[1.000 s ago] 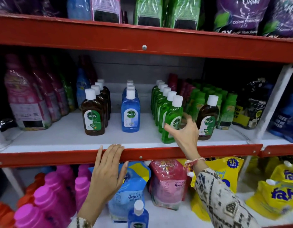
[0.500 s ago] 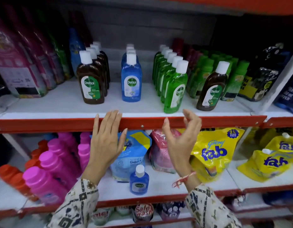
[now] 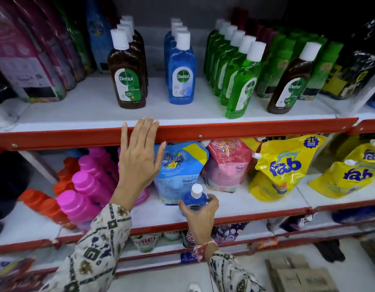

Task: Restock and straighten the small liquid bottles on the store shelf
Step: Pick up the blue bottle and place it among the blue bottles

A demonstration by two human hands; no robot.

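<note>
The upper shelf (image 3: 81,114) carries the antiseptic bottles in single-file rows that run front to back, each colour in its own lane with labels facing out, so a shopper reads one face and pulls from the front. The green row (image 3: 241,81) is the longest and angles slightly toward the right; the brown row (image 3: 127,68) stands at the left; a lone brown bottle (image 3: 292,81) stands apart on the far right, away from its own kind, and looks misplaced. The blue row (image 3: 181,66) in the middle is short, which is probably why more blue stock is wanted there. Below, the lower shelf (image 3: 266,199) holds soft refill pouches that lean back against one another, among them a blue pouch (image 3: 178,169). The left hand (image 3: 138,157) lies flat with its fingers spread and holding nothing, fingertips over the red front lip of the upper shelf, seemingly to steady the reach downward. The right hand (image 3: 200,213) has its fingers closed around the small blue bottle (image 3: 194,200), which stands upright near the front edge of the lower shelf, just in front of the blue pouch. That bottle matches the blue row above, so I judge it is being picked up to go there.
</note>
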